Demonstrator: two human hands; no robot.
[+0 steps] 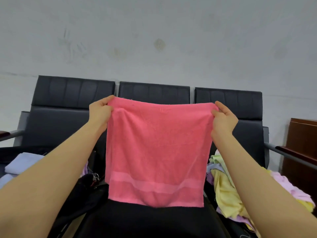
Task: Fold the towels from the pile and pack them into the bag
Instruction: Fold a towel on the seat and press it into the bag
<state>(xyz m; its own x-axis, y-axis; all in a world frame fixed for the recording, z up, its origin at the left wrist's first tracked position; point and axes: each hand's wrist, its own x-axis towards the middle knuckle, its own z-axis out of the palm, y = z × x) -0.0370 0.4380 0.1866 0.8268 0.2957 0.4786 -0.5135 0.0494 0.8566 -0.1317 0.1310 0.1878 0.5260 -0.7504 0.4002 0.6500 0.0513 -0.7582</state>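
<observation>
**Pink towel held up by both top corners**

Left hand [100, 112] pinches the top left corner of the pink towel [155, 152], fingers curled over the edge, thumb on the near side. Right hand [223, 117] pinches the top right corner the same way. Towel hangs flat and spread between the two hands, top edge sagging slightly, a lighter woven band across it near the bottom hem. Bottom hem hangs free, well below both hands, over the dark seat.

Below and outside the right hand, beside the right forearm: pile of loose towels [224, 191], yellow, pale green, lilac, crumpled on the seat. Below and outside the left hand, past the left forearm: folded light-blue towels [20, 164], stacked. Below the left hand, just inside the left forearm: black bag [89, 184] with a metal clip on it; whether it is open cannot be told, mostly hidden by arm and towel.

Behind the hands: black three-seat bench [68, 93] against a grey wall [154, 40]. Far beyond the right hand, a brown wooden cabinet [301, 143].
</observation>
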